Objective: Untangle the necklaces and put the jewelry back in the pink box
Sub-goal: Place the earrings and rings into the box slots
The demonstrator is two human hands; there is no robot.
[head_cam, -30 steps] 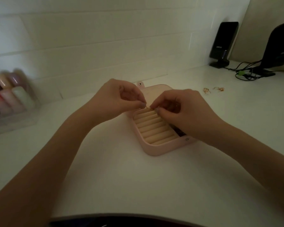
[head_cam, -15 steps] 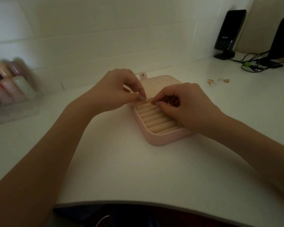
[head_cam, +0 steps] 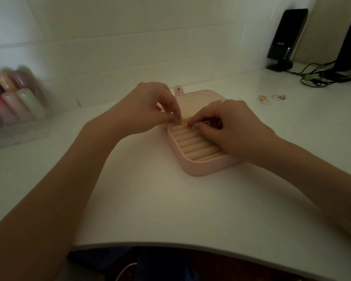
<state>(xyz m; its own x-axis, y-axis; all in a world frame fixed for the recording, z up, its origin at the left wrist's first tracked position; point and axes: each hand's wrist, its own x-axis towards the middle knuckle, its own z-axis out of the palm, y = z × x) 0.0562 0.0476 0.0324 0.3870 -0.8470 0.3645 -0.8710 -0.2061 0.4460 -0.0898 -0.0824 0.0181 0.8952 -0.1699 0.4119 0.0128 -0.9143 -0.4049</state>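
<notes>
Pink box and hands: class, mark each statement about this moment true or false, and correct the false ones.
1. The pink box lies open. True.
2. Both hands pinch a gold chain over the box. True: left hand and right hand each have a grip on it.
3. The box's padded rolls are full of rings. False: the visible rolls are bare.
4. Small gold pieces lie on the table, right of the box. True.
5. The black speaker stands at the far left. False: far right.
</notes>
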